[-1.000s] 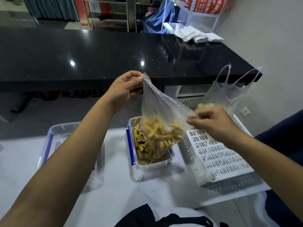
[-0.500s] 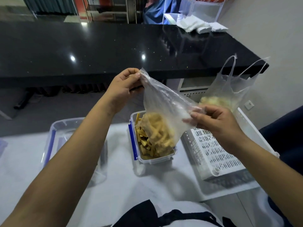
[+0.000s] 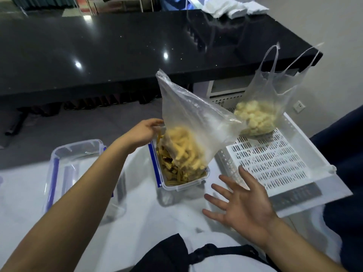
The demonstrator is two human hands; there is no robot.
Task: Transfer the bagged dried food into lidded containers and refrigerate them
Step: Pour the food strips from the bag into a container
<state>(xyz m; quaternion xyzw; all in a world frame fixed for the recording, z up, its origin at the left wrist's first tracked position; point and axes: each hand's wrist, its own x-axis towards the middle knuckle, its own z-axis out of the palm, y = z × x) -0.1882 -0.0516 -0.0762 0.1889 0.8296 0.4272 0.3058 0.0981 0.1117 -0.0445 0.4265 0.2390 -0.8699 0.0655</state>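
Note:
A clear plastic bag (image 3: 192, 118) of yellow dried strips stands tilted in a small clear container (image 3: 182, 186) with a blue clip, which holds more yellow strips (image 3: 172, 173). My left hand (image 3: 143, 132) is at the bag's lower left edge, by the container's far corner, with its fingertips pinching the plastic. Just in front of the container, my right hand (image 3: 241, 205) hovers over the white table, fingers spread and holding nothing. A second thin bag (image 3: 253, 118), holding pale puffy pieces, sits on the white slotted tray (image 3: 275, 163) at the right.
An empty clear container (image 3: 76, 152) with blue clips lies at the left on the white table (image 3: 149, 222). A long black counter (image 3: 117, 46) runs across the back, with white cloths (image 3: 225, 8) on its far right end. Dark clothing shows at the bottom edge.
My right hand let go of the bag and dropped back, open, toward me. My left hand slid down from the bag's top corner to its lower left edge. The bag now rests in the container.

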